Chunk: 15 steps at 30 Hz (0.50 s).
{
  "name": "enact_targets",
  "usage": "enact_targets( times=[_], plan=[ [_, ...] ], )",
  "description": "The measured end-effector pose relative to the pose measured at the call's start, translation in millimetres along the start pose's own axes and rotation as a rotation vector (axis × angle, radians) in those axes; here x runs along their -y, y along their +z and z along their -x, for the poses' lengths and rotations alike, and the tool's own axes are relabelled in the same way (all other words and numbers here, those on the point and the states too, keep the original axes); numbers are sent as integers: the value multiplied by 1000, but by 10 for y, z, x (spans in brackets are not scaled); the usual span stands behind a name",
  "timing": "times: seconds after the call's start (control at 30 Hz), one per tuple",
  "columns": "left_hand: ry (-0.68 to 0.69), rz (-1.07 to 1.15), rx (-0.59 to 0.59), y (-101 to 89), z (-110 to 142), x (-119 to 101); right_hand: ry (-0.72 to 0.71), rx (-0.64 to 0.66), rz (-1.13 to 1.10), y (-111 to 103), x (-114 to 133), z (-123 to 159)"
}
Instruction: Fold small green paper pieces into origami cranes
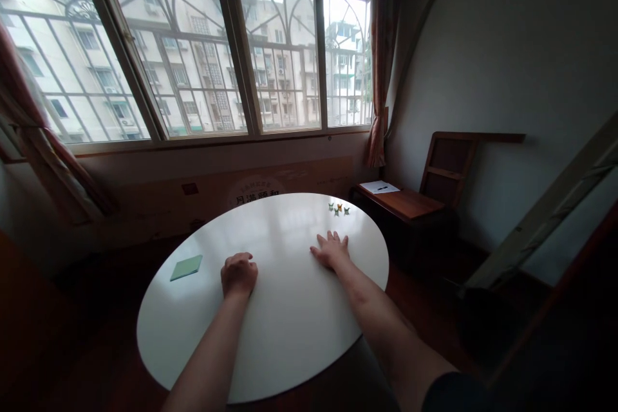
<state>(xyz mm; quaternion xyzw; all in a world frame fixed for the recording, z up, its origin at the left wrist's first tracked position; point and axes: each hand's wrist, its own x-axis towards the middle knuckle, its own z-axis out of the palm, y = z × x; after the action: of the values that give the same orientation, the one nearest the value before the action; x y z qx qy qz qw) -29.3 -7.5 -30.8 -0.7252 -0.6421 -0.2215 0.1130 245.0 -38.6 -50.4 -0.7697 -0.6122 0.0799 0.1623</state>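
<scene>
White bench [290,341] extends beneath both hands. Right hand [333,251]: fingers spread, palm down. Left hand [239,274]: fingers folded into a loose fist, interior hidden. Just beyond the right fingers, the bench carries three green figures [346,211] and one orange figure [339,207]. Left of the left fingers: green pad [186,267]. Farther out, right of the right fingers: wooden chair [416,205] bearing a paper sheet [374,187].

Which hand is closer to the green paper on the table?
The left. The left hand rests just to the right of the green paper; the right hand is much farther to the right, beyond the left hand.
</scene>
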Motion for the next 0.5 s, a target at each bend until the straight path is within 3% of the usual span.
enact_targets(
  times=[0.23, 0.5],
  plan=[
    [73, 22, 6, -74, 50, 21, -89, -202, -113, -150, 13, 172],
    [81, 28, 120, -229, 141, -57, -491, -329, -375, -475, 259, 835]
  ],
)
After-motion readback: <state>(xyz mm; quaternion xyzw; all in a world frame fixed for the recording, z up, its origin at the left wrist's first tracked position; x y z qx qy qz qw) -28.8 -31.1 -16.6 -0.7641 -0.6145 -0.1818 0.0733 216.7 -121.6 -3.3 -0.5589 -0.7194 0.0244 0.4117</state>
